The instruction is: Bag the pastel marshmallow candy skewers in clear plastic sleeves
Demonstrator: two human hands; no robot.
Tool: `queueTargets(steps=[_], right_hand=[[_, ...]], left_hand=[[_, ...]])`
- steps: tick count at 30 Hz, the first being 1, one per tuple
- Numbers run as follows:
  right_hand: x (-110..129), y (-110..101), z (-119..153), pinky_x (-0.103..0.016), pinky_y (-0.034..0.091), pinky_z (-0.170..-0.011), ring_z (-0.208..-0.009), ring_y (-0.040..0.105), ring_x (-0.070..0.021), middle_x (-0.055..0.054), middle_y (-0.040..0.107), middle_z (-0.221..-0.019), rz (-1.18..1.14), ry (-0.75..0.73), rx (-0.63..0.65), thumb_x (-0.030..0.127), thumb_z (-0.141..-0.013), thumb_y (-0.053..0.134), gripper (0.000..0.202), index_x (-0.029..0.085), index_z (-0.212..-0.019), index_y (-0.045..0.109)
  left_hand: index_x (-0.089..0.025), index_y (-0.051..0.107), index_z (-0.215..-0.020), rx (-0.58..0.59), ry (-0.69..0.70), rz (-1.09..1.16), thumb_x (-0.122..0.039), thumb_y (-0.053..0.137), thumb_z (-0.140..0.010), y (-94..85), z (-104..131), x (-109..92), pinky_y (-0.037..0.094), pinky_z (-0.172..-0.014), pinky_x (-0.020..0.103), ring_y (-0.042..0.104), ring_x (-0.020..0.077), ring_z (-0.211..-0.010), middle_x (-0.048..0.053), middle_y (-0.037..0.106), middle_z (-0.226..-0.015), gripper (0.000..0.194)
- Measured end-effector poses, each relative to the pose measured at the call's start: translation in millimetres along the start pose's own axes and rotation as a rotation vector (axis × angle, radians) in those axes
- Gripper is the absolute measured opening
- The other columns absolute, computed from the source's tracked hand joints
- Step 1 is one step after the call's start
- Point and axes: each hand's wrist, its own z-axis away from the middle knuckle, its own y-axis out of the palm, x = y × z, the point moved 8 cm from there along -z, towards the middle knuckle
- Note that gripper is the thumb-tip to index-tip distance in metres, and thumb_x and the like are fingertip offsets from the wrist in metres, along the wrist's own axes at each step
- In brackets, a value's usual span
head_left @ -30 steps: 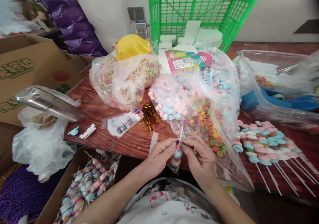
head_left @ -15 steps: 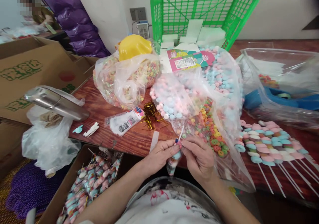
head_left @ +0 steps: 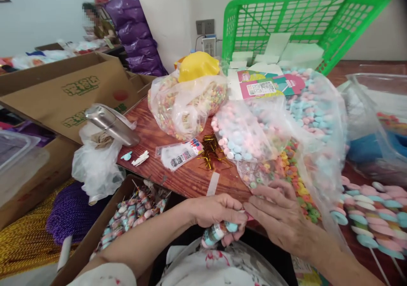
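A candy skewer (head_left: 216, 234) in clear wrap, with blue, white and pink pieces, lies slanted over my lap. My left hand (head_left: 222, 214) is closed round its upper part. My right hand (head_left: 276, 214) meets it at the stick end, fingers long and pressed together over that end, hiding the stick. A small pink bit (head_left: 249, 217) shows between the hands. Gold twist ties (head_left: 210, 148) lie on the table beyond. Beside them is a pack of printed clear bags (head_left: 179, 154). A clear strip (head_left: 213, 183) lies near my left hand.
At left, a carton (head_left: 127, 224) holds several wrapped skewers, near a steel flask (head_left: 111, 125). Bags of marshmallows (head_left: 244, 129) and ring candy (head_left: 288, 158) spread across the table. Unwrapped skewers (head_left: 375, 216) lie right. A green crate (head_left: 227, 35) stands behind; a person (head_left: 104, 29) sits far left.
The view has swung left. The wrapped skewer has tipped from upright to slanted, its stick end now towards my right hand. My right fingers went from a pinch to stretched over that end.
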Motion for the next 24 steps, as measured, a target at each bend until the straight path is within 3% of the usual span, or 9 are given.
queueTargets(steps=[2,7,9,12,14,16,19,22,24], right_hand=[[-2.2,11.8,-3.4,-0.043,0.030,-0.091,-0.091,0.057,-0.0195,-0.001,0.068,-0.075,-0.084,0.082,0.036,0.006,-0.090,0.042,0.026,0.019,-0.084,0.064],[-18.7,51.6,-5.6,-0.034,0.033,-0.071,-0.078,0.055,-0.0174,-0.001,0.065,-0.072,-0.176,0.406,0.172,0.018,-0.096,0.041,0.031,0.020,-0.073,0.061],[-14.8,52.4,-12.6,-0.036,0.034,-0.075,-0.091,0.056,-0.0204,-0.004,0.069,-0.090,-0.091,0.395,0.151,0.016,-0.096,0.041,0.026,0.022,-0.089,0.065],[6.7,42.0,-29.1,-0.045,0.030,-0.088,-0.107,0.052,-0.0251,-0.006,0.068,-0.111,0.049,0.176,0.072,0.012,-0.093,0.043,0.029,0.021,-0.114,0.062],[19.3,43.1,-36.2,-0.045,0.029,-0.090,-0.096,0.056,-0.0214,-0.004,0.071,-0.098,0.031,0.042,0.102,0.009,-0.091,0.044,0.027,0.019,-0.107,0.063],[24.4,53.2,-40.5,-0.043,0.031,-0.087,-0.081,0.055,-0.0175,-0.001,0.068,-0.078,-0.025,-0.008,0.193,0.004,-0.089,0.042,0.026,0.019,-0.090,0.063],[17.4,77.3,-45.3,-0.039,0.035,-0.079,-0.073,0.053,-0.0175,-0.001,0.063,-0.069,-0.083,0.087,0.334,0.005,-0.087,0.044,0.025,0.020,-0.074,0.059],[-2.4,99.1,-47.6,-0.032,0.039,-0.070,-0.075,0.056,-0.0168,-0.001,0.066,-0.075,-0.239,0.256,0.426,0.011,-0.089,0.047,0.023,0.022,-0.078,0.063],[-22.9,103.1,-48.2,-0.029,0.041,-0.070,-0.078,0.059,-0.0155,-0.001,0.068,-0.082,-0.327,0.328,0.415,0.014,-0.091,0.048,0.020,0.023,-0.085,0.065]], left_hand=[[-0.016,0.054,-0.074,-0.070,0.027,-0.248,-0.063,0.058,-0.079,-2.9,7.8,-3.0,0.045,-0.051,0.023,0.053,0.0102,-0.050,0.000,0.056,-0.065,0.047],[-0.015,0.057,-0.087,-0.626,0.261,-1.150,-0.029,0.038,-0.094,-19.5,42.4,-40.5,0.046,-0.083,0.035,0.056,0.0181,-0.083,0.008,0.060,-0.089,0.025],[-0.015,0.057,-0.079,-0.671,0.268,-1.053,-0.029,0.038,-0.093,-30.2,48.5,-39.0,0.047,-0.077,0.032,0.055,0.0157,-0.074,0.005,0.058,-0.077,0.028],[-0.016,0.055,-0.072,-0.507,0.167,-0.495,-0.039,0.046,-0.087,-48.4,45.3,-15.3,0.042,-0.052,0.022,0.048,0.0101,-0.051,-0.001,0.052,-0.061,0.029],[-0.017,0.055,-0.072,-0.367,0.069,-0.195,-0.045,0.055,-0.079,-50.3,44.1,1.7,0.034,-0.042,0.020,0.043,0.0079,-0.041,-0.002,0.053,-0.058,0.030],[-0.017,0.056,-0.072,-0.302,0.024,-0.116,-0.048,0.060,-0.074,-49.5,47.8,9.8,0.032,-0.041,0.020,0.041,0.0075,-0.039,-0.002,0.053,-0.058,0.032],[-0.017,0.057,-0.071,-0.438,0.171,-0.445,-0.042,0.055,-0.082,-54.7,62.2,-1.7,0.038,-0.052,0.022,0.049,0.0108,-0.051,0.000,0.053,-0.061,0.028],[-0.016,0.060,-0.071,-0.678,0.385,-0.917,-0.025,0.045,-0.090,-54.1,85.5,-20.0,0.040,-0.068,0.025,0.052,0.0141,-0.069,0.004,0.058,-0.071,0.026],[-0.016,0.062,-0.071,-0.787,0.422,-0.991,-0.022,0.042,-0.092,-59.7,99.0,-20.3,0.039,-0.068,0.025,0.051,0.0135,-0.068,0.004,0.057,-0.071,0.029]])
